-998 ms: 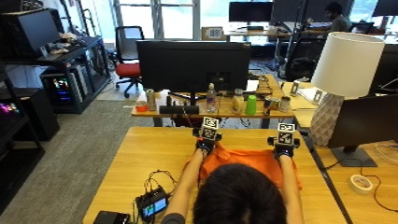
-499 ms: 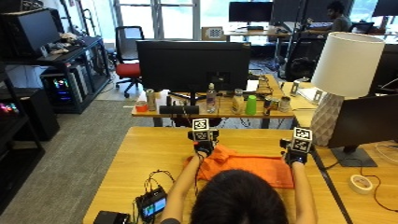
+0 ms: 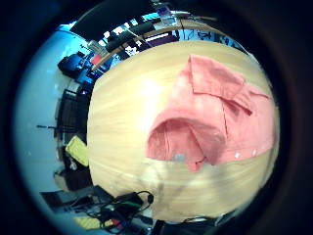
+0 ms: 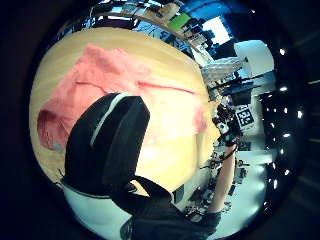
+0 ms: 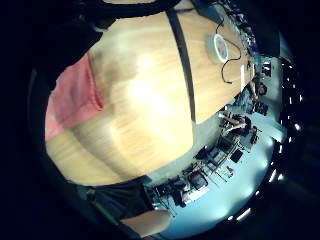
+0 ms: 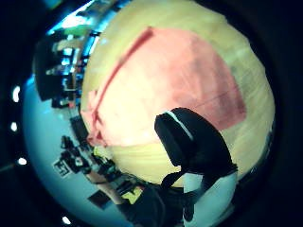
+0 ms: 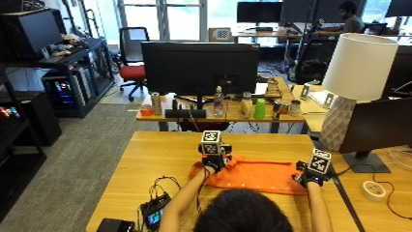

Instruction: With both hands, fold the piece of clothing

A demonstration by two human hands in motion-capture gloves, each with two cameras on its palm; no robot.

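I see the orange shirt (image 7: 254, 177) spread in the lower middle of the outside view on the wooden table (image 7: 161, 154), bunched at its left end near the collar. My worry is that this lump gets trapped in the next fold, or the cloth slides on the smooth wood and the edges end up uneven. My left hand (image 7: 213, 162) sits over the shirt's upper left corner and my right hand (image 7: 310, 175) at its right edge; I cannot tell whether either one pinches the cloth.
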